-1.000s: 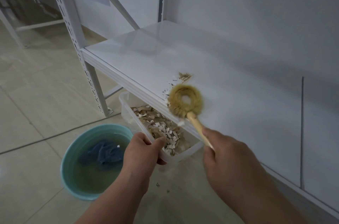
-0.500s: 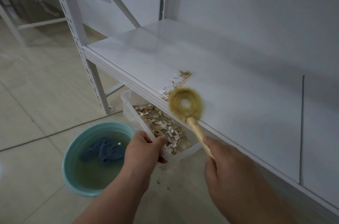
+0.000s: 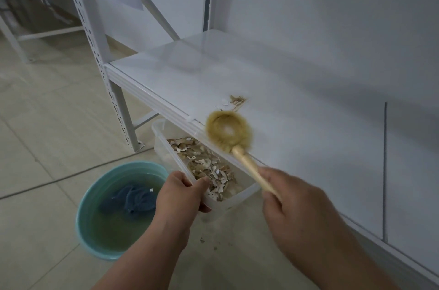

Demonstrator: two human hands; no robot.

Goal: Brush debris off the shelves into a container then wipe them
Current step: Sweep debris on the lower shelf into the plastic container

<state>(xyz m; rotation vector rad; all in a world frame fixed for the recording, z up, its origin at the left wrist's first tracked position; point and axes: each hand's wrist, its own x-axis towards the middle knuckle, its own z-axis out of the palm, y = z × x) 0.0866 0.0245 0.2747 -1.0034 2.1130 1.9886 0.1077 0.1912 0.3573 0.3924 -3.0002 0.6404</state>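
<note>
Here the right hand (image 3: 301,209), low and right of centre in the frame, has its fingers curled round the pale wooden handle of a brush (image 3: 229,131); the handle slants up and to the left, and the round head of tan bristles, blurred, sits at the front edge of the white shelf (image 3: 285,109), near the middle of the frame; the left hand (image 3: 179,194), just below centre, grips the near corner of a clear plastic container (image 3: 166,147), thumb hooked over the rim and fingers folded under the wall; the container is held just beneath the shelf's front lip, under the brush head, and it is partly filled with pale flakes and shavings; a small streak of brown debris (image 3: 236,100) with a few white chips lies on the shelf just above the brush head, apart from it; the rest of the shelf surface looks smooth and glossy; at lower left a teal basin (image 3: 83,209) stands on the tiled floor, holding murky water with a blue cloth (image 3: 133,199) sunk in it; a few crumbs dot the floor below the container; a perforated white upright (image 3: 95,52) rises at upper left.
</note>
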